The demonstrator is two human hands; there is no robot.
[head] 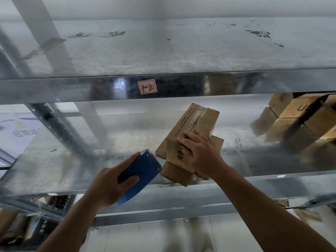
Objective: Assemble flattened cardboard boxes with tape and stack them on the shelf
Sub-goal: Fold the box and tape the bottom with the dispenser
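- Left hand [111,182] is clamped on a blue tape dispenser [143,168], held off the shelf [91,160] beside the work, probably so it is out of the way while the box is placed.
- Right hand [201,151] grips the near end of a taped box [192,124], fingers bent over its edge; thumb hidden.
- That box lies tilted on other cardboard [174,172] at the shelf's front edge, seemingly being steered into a stack.
- Its clear tape [198,115] runs along the top seam, so assembly looks finished.
- More boxes [300,128] sit stacked at the right, well apart.
- Shelving is scuffed galvanised metal; a label [147,86] marked "1-2" is on the beam above.
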